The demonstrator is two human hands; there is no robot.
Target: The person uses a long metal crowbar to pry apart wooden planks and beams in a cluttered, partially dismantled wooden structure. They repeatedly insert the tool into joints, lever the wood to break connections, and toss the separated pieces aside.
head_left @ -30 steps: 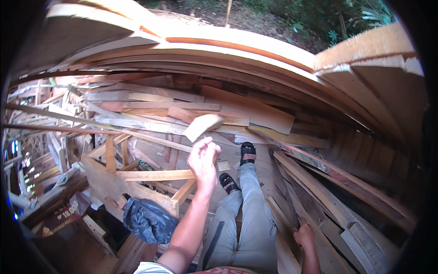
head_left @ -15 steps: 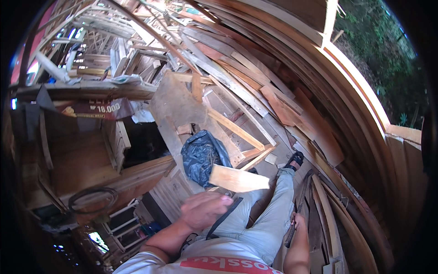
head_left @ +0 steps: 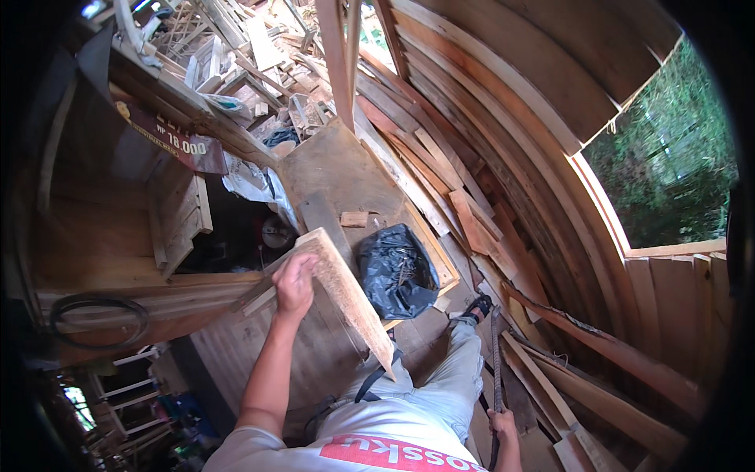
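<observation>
My left hand grips a pale piece of wood by its upper end, with the fingers closed at its edge. The wood tapers to a point and slants down toward my lap. My right hand, low on the right, is closed around a long, dark, ridged bar that reaches toward my foot. Just past the wood, a black plastic bag with thin bits in its open mouth sits on a worn wooden tabletop. A small wood block lies behind the bag.
Stacked planks line the right side, and loose boards lie by my right arm. At left stands a wooden cabinet with a printed banner and a coiled black cable. Scrap wood fills the far left.
My left hand has moved up and left with the wood, which has swung from nearly level to a steep slant. The view has turned, and my right hand still grips the bar.
</observation>
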